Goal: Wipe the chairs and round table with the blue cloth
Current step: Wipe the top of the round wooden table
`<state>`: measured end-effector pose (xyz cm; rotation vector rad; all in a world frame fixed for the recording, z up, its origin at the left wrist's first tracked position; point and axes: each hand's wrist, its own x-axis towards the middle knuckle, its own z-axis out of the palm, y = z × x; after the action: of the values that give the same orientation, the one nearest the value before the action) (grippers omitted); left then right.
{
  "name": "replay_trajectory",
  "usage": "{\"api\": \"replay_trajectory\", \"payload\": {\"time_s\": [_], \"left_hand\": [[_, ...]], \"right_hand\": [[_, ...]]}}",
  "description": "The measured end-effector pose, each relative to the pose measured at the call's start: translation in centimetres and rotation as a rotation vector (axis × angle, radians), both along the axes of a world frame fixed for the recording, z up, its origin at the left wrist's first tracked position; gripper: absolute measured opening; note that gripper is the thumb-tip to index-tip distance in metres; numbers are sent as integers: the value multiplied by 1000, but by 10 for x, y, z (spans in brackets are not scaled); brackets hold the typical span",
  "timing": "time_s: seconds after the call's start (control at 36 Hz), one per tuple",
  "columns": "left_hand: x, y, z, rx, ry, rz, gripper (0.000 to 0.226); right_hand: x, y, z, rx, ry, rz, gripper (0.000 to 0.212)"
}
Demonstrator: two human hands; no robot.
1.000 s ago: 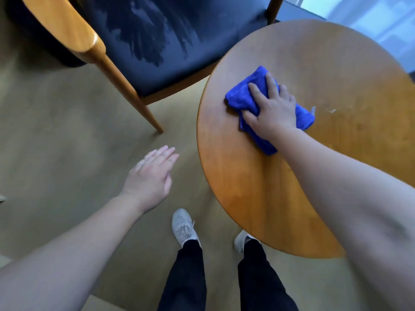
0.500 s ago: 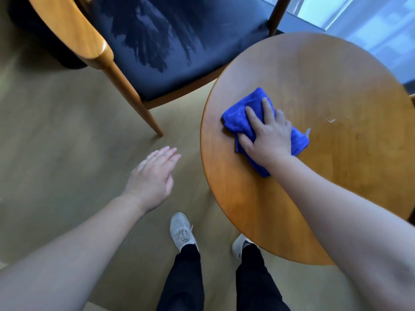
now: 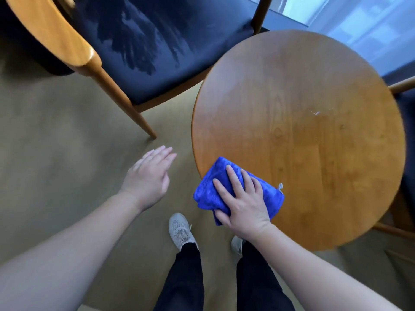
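The folded blue cloth (image 3: 210, 189) lies on the near left rim of the round wooden table (image 3: 314, 142), partly hanging over the edge. My right hand (image 3: 242, 203) presses flat on the cloth with fingers spread. My left hand (image 3: 148, 176) hovers open over the floor, left of the table, holding nothing. A wooden chair with a dark blue seat (image 3: 170, 48) stands at the upper left; its seat shows wet streaks. Small white specks (image 3: 316, 113) sit on the tabletop.
A second chair (image 3: 406, 102) shows partly at the right edge behind the table. My feet in grey shoes (image 3: 180, 230) stand on the tan floor below the table's near edge. A bright window (image 3: 359, 25) is at the upper right.
My right hand has dragged the cloth from the table's far left part toward me to its near left rim. My left hand has stayed about where it was.
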<state>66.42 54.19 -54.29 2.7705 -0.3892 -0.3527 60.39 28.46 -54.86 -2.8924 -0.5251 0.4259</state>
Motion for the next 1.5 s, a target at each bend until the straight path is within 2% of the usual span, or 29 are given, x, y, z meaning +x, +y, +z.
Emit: {"api": "replay_trajectory", "payload": {"time_s": [0.22, 0.64, 0.86, 1.03, 1.31, 1.5], "left_hand": [[9, 9, 0, 11, -5, 32, 50], [38, 16, 2, 19, 20, 90, 52], [61, 2, 5, 25, 38, 44, 48], [88, -32, 9, 19, 41, -74, 46], [126, -111, 13, 102, 133, -208, 58], [131, -141, 2, 157, 198, -92, 65]], "right_hand": [[42, 22, -3, 12, -39, -2, 62], [185, 53, -3, -92, -44, 17, 66], [252, 37, -7, -108, -105, -45, 65], [291, 6, -11, -94, -119, -123, 66], [321, -44, -11, -90, -118, -284, 68], [294, -68, -11, -100, -90, -366, 69]]}}
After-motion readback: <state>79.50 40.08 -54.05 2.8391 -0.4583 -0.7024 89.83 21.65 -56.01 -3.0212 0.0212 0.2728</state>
